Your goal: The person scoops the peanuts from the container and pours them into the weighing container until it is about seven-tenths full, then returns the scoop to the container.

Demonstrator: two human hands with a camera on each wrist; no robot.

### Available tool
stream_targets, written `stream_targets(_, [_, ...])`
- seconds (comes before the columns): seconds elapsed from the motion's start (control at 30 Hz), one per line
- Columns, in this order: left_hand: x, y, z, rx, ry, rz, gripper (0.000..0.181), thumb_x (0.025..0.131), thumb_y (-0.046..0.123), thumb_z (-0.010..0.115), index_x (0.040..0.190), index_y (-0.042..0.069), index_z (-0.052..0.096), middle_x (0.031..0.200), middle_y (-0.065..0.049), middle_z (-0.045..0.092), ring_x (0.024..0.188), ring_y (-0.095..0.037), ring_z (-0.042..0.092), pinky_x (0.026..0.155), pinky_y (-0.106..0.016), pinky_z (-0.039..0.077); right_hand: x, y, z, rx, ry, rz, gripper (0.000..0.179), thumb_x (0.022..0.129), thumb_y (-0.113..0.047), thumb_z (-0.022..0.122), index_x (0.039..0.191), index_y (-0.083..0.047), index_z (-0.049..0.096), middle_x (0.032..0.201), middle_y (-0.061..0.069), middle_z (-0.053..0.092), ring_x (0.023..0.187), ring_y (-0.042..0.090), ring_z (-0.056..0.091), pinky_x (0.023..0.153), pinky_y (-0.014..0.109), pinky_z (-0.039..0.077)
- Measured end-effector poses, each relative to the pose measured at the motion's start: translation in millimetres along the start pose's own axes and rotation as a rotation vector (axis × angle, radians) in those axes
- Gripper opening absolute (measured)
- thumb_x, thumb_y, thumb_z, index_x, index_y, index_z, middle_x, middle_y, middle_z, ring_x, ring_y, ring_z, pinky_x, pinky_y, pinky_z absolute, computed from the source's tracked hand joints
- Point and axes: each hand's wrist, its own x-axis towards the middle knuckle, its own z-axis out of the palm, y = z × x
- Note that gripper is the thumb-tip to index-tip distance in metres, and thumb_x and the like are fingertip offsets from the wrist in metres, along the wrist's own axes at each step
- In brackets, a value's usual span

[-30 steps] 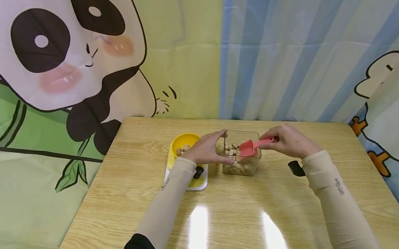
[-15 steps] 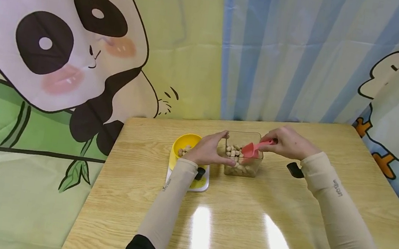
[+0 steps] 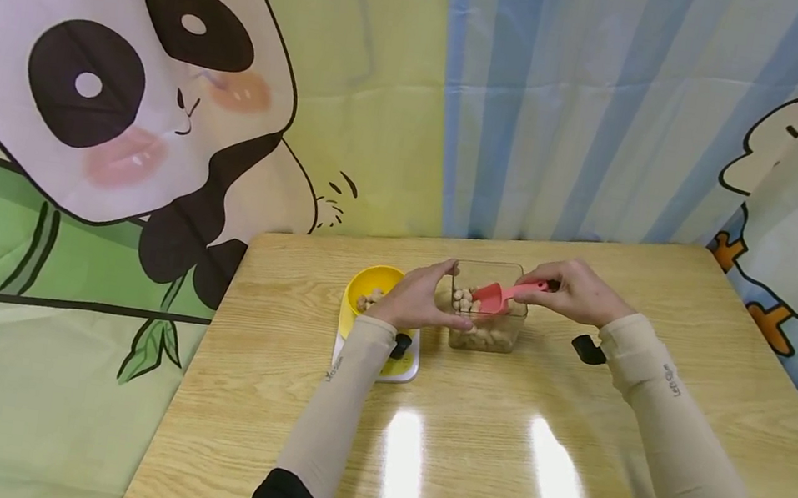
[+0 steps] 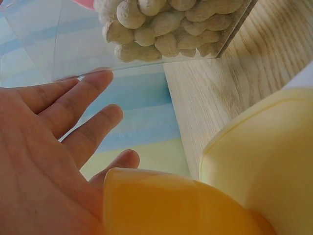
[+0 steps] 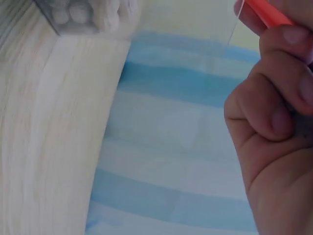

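Note:
A clear rectangular container (image 3: 500, 340) with peanuts in their shells (image 4: 166, 29) in it stands on the table. My left hand (image 3: 413, 300) holds its left side, thumb across the front wall and fingertips at the back-left edge; in the left wrist view its outer fingers (image 4: 93, 132) hang apart from the wall. My right hand (image 3: 575, 291) grips the handle of a pinkish-red scoop (image 3: 491, 298); the curled fingers show in the right wrist view. The scoop's head is inside the container, tilted down among the peanuts.
Left of the container, a yellow bowl (image 3: 374, 279) with some peanuts sits on a yellow-and-white scale (image 3: 404, 372), partly behind my left hand. The wooden table (image 3: 475, 478) ends at a printed curtain (image 3: 372, 111) at the back.
The scoop has shifted a little to the left and deeper among the peanuts, the right hand moving with it. The left hand stays at the container.

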Motion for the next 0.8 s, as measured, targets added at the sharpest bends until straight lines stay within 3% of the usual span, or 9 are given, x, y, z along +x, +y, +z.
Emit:
stream_targets(0.17, [-1.1, -0.3, -0.4, 0.015, -0.009, 0.001, 0.122, 0.070, 0.076, 0.077, 0.164, 0.029, 0.015, 0.159, 0.008, 0.038, 0.146, -0.017, 0.036, 0.115, -0.044, 0.037, 1.0, -1, 0, 0.025, -0.036, 0.028, 0.018, 0.091, -0.027, 0.079, 0.107, -0.018, 0.080, 0.088, -0.009, 0.073, 0.056, 0.009, 0.050, 0.050, 0.026, 0.044])
stream_targets(0.4, [-0.9, -1.9, -4.0, 0.010, 0.011, 0.012, 0.122, 0.070, 0.072, 0.080, 0.164, 0.026, 0.017, 0.159, 0.006, 0.039, 0.144, -0.018, 0.038, 0.114, -0.045, 0.037, 6.3, -2, 3, 0.003, 0.011, -0.008, 0.020, 0.091, -0.028, 0.079, 0.108, -0.017, 0.080, 0.084, -0.012, 0.069, 0.058, 0.010, 0.051, 0.050, 0.026, 0.043])
stream_targets(0.7, [-1.4, -3.6, -2.5, 0.003, 0.003, 0.013, 0.122, 0.070, 0.074, 0.078, 0.164, 0.025, 0.018, 0.159, 0.006, 0.040, 0.145, -0.018, 0.038, 0.115, -0.044, 0.036, -2.3, 7, 9, 0.152, 0.021, 0.060, 0.019, 0.090, -0.022, 0.080, 0.109, -0.016, 0.080, 0.094, -0.003, 0.075, 0.056, 0.013, 0.052, 0.048, 0.027, 0.043])
stream_targets(0.8, [-1.1, -2.9, -2.7, 0.011, 0.005, 0.018, 0.122, 0.070, 0.075, 0.078, 0.164, 0.024, 0.019, 0.158, 0.006, 0.040, 0.144, -0.018, 0.038, 0.115, -0.044, 0.036, -0.5, 4, 6, 0.100, 0.004, 0.060, 0.019, 0.090, -0.023, 0.080, 0.108, -0.017, 0.080, 0.092, -0.005, 0.074, 0.058, 0.012, 0.053, 0.050, 0.026, 0.045])
